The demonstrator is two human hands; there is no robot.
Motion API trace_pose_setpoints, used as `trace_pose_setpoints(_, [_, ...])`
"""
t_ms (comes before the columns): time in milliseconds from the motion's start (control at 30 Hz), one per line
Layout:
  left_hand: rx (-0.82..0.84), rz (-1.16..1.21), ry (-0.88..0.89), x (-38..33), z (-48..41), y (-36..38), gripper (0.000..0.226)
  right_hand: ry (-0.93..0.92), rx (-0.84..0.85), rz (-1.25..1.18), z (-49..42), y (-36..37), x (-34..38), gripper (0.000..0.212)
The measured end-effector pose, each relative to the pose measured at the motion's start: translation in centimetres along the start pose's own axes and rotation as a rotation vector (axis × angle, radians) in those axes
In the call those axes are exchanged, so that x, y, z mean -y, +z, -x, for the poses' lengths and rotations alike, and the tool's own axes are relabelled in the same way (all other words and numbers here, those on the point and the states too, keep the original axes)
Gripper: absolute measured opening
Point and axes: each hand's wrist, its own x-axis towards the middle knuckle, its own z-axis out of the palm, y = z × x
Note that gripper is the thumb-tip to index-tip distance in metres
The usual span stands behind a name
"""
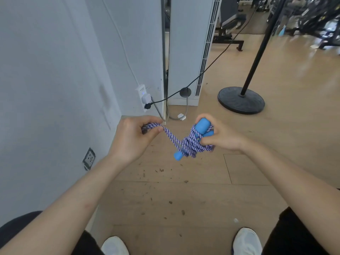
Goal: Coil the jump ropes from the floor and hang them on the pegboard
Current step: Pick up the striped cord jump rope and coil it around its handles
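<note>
Above the wooden floor [239, 162], between two bare forearms, a purple-and-white jump rope [173, 138] stretches from hand to hand. The left hand [132, 138] pinches a doubled strand, with its fingers curled round it. The right hand [222, 135] grasps the coiled bundle together with the blue handles [202, 126]. A blue end [178, 155] pokes out beneath the coil, seemingly a handle tip. Far right stands a round black stand base [241, 100], and a white wall [55, 70] runs along the left.
</note>
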Motion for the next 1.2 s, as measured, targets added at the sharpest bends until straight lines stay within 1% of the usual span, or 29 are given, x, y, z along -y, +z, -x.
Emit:
trace_pose_setpoints(133, [-0.084, 0.095, -0.071, 0.2, -0.7, 0.1, 0.01, 0.098, 0.218, -0.168, 0.6, 0.4, 1.3, 0.045])
trace_pose_setpoints(233, [-0.101, 0.178, -0.105, 0.6, -1.2, 0.2, 0.008, 0.099, 0.308, -0.381, 1.1, 0.3, 2.3, 0.045])
trace_pose_setpoints(333, [-0.094, 0.23, -0.085, 1.0, -1.2, 0.4, 0.01, 0.103, 0.281, -0.627, 1.1, 0.3, 2.4, 0.047])
trace_pose_setpoints(400, [-0.095, 0.237, -0.053, 1.0, -1.1, 0.6, 0.012, 0.074, 0.241, -0.817, 0.9, 0.4, 2.1, 0.053])
trace_pose_setpoints(500, [-0.055, 0.182, 0.036, 1.0, -0.9, 1.0, 0.022, 0.078, 0.222, -1.166, 0.7, 0.6, 2.0, 0.064])
trace_pose_setpoints(533, [-0.033, 0.143, 0.071, 1.2, -0.8, 1.1, 0.026, 0.078, 0.221, -1.263, 0.7, 0.6, 2.2, 0.064])
trace_pose_setpoints(567, [-0.01, 0.102, 0.096, 1.4, -0.7, 1.1, 0.029, 0.074, 0.195, -1.335, 0.7, 0.6, 2.4, 0.062])
trace_pose_setpoints(633, [0.035, -0.001, 0.125, 1.8, -0.6, 1.1, 0.034, 0.103, 0.048, -1.417, 0.5, 0.6, 2.8, 0.053])
trace_pose_setpoints(700, [0.06, -0.12, 0.173, 1.7, -0.4, 1.0, 0.035, 0.151, -0.154, -1.418, 0.4, 0.6, 3.1, 0.034])
trace_pose_setpoints(733, [0.08, -0.163, 0.202, 1.5, -0.1, 1.1, 0.032, 0.16, -0.236, -1.409, 0.4, 0.6, 3.2, 0.025])
trace_pose_setpoints(800, [0.135, -0.216, 0.253, 1.1, 0.4, 1.3, 0.019, 0.165, -0.352, -1.345, 0.3, 0.7, 3.0, 0.016])
trace_pose_setpoints(833, [0.159, -0.228, 0.274, 1.0, 0.6, 1.5, 0.013, 0.159, -0.391, -1.268, 0.2, 0.8, 2.7, 0.016])
trace_pose_setpoints(900, [0.179, -0.245, 0.292, 0.8, 0.9, 1.8, 0.009, 0.113, -0.428, -1.069, 0.1, 1.1, 2.1, 0.031])
trace_pose_setpoints(967, [0.174, -0.237, 0.275, 0.5, 1.1, 2.0, 0.012, 0.049, -0.45, -0.874, 0.3, 1.6, 1.7, 0.044])
trace_pose_setpoints(1067, [0.137, -0.159, 0.224, -0.2, 1.1, 1.8, 0.01, -0.027, -0.438, -0.653, 0.7, 2.4, 1.6, 0.046])
trace_pose_setpoints(1133, [0.074, -0.118, 0.206, -0.5, 1.1, 1.8, 0.008, -0.052, -0.412, -0.558, 0.9, 2.7, 1.6, 0.046])
trace_pose_setpoints(1200, [0.01, -0.012, 0.175, -0.9, 1.2, 1.8, 0.006, -0.069, -0.365, -0.484, 1.1, 2.8, 1.7, 0.046])
